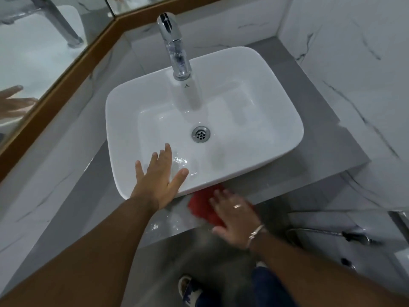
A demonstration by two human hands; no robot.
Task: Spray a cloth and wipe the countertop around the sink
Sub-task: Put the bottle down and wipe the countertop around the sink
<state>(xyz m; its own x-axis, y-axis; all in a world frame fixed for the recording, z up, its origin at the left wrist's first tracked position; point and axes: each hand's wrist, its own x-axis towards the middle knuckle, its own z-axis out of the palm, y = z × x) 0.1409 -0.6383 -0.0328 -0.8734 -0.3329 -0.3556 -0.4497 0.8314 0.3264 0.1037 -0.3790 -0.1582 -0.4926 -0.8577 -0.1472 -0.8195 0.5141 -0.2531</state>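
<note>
A white rectangular basin (254, 103) stands on a grey countertop (332, 138). A red cloth (202, 206) lies on the narrow front strip of the countertop, just below the basin's near rim. My right hand (235, 214) lies flat on the cloth with fingers spread, pressing it to the surface; the hand is slightly blurred. My left hand (160, 177) rests open on the basin's front left rim, fingers apart and holding nothing. No spray bottle is in view.
A chrome tap (177, 47) rises behind the basin, above the drain (200, 134). Mirrors with a wooden frame (66, 72) run along the left. A marble wall closes the right side. A hose sprayer (345, 234) hangs low right. Wet patches (155, 227) shine on the counter's front edge.
</note>
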